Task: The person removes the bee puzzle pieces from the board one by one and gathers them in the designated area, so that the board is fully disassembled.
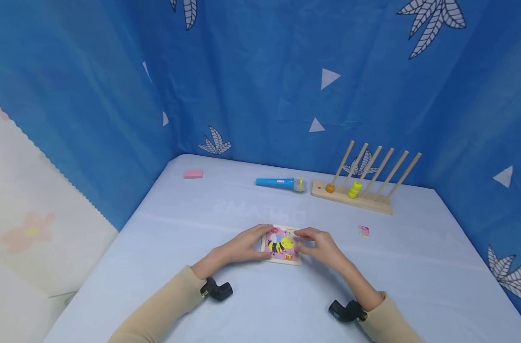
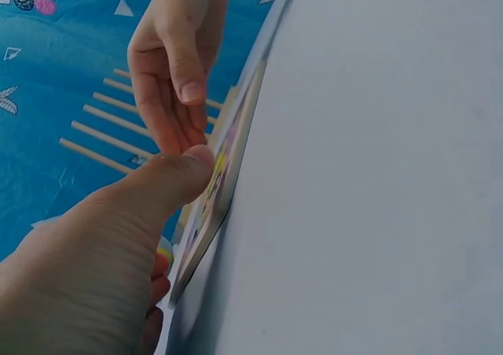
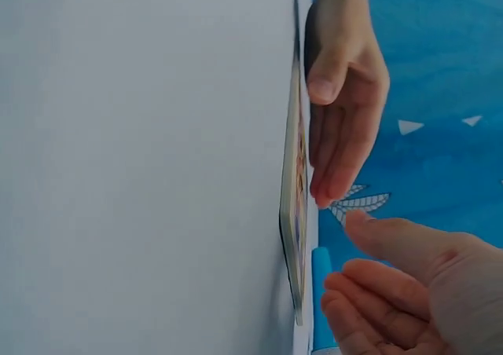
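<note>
A square wooden picture puzzle (image 1: 282, 244) with a yellow-and-black bee on pink sits on the white tabletop between both hands. My left hand (image 1: 246, 244) rests at its left side, thumb at the near-left corner and fingertips at the far-left one, fingers fairly straight. My right hand (image 1: 322, 247) hovers at the puzzle's right edge. In the right wrist view, the thumb and fingers of the right hand (image 3: 416, 284) stand apart with nothing between them. A small pink patterned piece (image 1: 364, 231) lies on the table to the right, away from the hands.
Behind the puzzle lies a blue toy microphone (image 1: 275, 183). To its right stands a wooden peg rack (image 1: 350, 202) with upright rods, an orange bead (image 1: 330, 188) and yellow beads (image 1: 355, 189). A pink block (image 1: 193, 174) is at the far left. A blue curtain (image 1: 260, 81) hangs behind the table.
</note>
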The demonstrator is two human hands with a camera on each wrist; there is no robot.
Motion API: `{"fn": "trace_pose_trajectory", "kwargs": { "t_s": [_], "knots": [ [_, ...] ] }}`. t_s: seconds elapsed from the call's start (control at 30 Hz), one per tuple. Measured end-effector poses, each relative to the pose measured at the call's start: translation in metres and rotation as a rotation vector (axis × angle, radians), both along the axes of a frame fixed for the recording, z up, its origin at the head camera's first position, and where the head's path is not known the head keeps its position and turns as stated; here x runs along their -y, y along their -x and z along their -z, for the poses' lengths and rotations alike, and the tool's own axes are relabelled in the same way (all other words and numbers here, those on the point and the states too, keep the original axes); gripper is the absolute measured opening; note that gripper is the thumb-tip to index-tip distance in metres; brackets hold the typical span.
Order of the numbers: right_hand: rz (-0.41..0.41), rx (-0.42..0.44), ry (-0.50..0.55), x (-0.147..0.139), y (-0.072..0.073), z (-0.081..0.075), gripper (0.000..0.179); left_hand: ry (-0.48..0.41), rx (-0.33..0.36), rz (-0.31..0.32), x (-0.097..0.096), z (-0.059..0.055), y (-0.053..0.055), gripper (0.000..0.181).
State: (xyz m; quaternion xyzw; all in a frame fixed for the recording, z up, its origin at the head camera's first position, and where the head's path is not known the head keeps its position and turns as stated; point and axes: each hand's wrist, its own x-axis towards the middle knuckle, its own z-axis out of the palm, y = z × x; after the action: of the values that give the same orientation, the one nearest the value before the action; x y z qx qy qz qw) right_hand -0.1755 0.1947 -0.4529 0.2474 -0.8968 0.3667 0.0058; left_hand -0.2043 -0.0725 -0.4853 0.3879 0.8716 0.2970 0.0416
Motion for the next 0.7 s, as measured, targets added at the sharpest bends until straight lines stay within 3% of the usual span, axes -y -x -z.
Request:
{"fn": "trace_pose_trajectory", "kwargs": {
  "t_s": [0.37,0.7],
  "knots": [
    [0.035,-0.123,-0.107,0.005,-0.001,0.015,0.031,0.014,0.019,0.001,-0.002,-0.003,-0.005,0.077],
    [0.035,-0.151,-0.063,0.005,0.001,0.02,0.03,0.016,-0.003,-0.01,-0.003,0.0,-0.004,0.079]
  ]
}}
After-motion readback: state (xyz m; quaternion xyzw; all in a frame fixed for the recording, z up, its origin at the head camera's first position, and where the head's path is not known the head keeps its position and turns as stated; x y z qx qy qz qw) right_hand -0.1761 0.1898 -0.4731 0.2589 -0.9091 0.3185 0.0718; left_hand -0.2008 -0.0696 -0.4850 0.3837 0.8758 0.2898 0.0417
